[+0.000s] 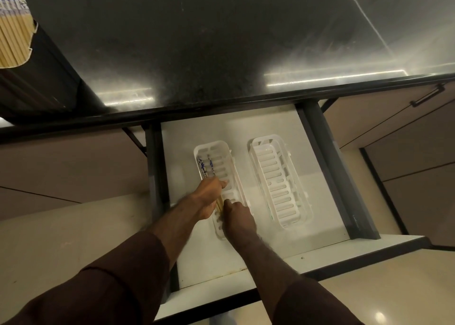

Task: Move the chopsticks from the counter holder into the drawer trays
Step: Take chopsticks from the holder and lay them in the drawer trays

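Pale wooden chopsticks with blue-patterned ends (206,168) mostly hidden under left hand (209,196) and right hand (237,217); grip unclear, motion-blurred. Dark rectangular countertop holder (37,78) cut off by left edge.

Dark glossy countertop (221,41), beige cabinet fronts (394,127), black bar handle (428,95), pale floor (61,238)

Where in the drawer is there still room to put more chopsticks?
The right tray looks bare. The drawer floor is free behind both trays, and in front of them toward the drawer front. The left tray is crowded: blue-patterned chopsticks lie in it, and the left hand and right hand are over it.
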Demonstrator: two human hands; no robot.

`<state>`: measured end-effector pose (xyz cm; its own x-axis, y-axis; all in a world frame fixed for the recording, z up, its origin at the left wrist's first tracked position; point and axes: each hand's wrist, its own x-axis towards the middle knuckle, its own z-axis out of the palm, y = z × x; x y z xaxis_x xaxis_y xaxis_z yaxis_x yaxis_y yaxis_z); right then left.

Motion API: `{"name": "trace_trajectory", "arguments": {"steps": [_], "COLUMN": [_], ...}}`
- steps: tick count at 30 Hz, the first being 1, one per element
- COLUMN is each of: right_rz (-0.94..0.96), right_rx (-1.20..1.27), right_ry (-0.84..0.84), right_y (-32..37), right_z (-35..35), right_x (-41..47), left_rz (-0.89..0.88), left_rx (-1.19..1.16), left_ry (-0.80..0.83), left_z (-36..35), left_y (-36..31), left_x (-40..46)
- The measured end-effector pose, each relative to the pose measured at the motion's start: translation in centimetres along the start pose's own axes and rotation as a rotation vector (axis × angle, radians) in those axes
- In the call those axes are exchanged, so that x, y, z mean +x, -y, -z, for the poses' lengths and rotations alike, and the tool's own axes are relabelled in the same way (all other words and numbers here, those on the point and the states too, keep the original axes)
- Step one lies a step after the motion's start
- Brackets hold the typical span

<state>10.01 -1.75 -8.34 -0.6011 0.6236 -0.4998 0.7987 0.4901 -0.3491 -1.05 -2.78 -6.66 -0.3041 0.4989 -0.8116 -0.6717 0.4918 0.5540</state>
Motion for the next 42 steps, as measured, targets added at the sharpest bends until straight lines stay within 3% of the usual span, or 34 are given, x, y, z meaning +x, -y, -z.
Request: {"name": "trace_trajectory", "arguments": {"steps": [17, 29, 35, 42], "right_rz": [-0.014, 0.062, 0.070, 0.234], "right_rx": [0.068, 0.016, 0.080, 0.189], "right_ry": [0.039, -0.049, -0.177, -0.352], "right_y": [-0.2, 2.0, 4.7, 10.3], "right_z": [-0.6, 5.9, 10.5, 15.1], "right_x": [-0.6, -0.7, -2.6, -6.6], "left_rz": [-0.025, -0.093, -0.225, -0.472], "left_rx": [-0.029, 0.012, 0.023, 0.092], "left_ry": [0.011, -0.004, 0.013, 0.008], "left_z": [0.4, 1.8, 3.4, 6.3], "left_y": [0.8, -1.4, -4.0, -7.8], "left_x": [-1.2, -5.6, -9.1, -14.5]}}
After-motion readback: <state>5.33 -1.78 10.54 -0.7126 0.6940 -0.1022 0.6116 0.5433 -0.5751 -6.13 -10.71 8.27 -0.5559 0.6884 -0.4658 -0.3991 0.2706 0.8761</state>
